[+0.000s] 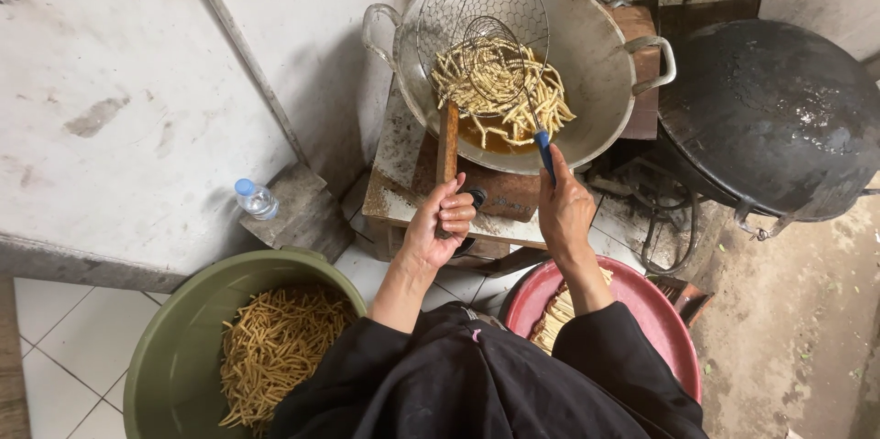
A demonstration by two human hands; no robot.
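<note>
I see the big metal wok (596, 54) sitting tilted on a rusty stove (431, 178), with oil pooled at its low side and a heap of pale dough sticks (500, 86) frying in it. I judge the wok heavy and hot, best left alone by its loop handles. Beside it, toward the right, stands a dark lidded pot (770, 118).

On the floor near me, a green plastic tub (174, 356) holds browned, finished sticks, and a red basin (660, 311) holds raw pale ones.

My left hand (445, 219) is closed around the wooden handle (446, 146) of a tool whose end dips into the oil at the wok's near edge; it looks stiff and safe to grip low, away from the heat. My right hand (564, 205) is closed on the blue grip (544, 150) of a round wire skimmer (483, 22) resting over the sticks. The skimmer seems light and springy, the sticks brittle and greasy, so I would lift them only with the mesh.

A small water bottle (256, 200) stands on a ledge by the wall.
</note>
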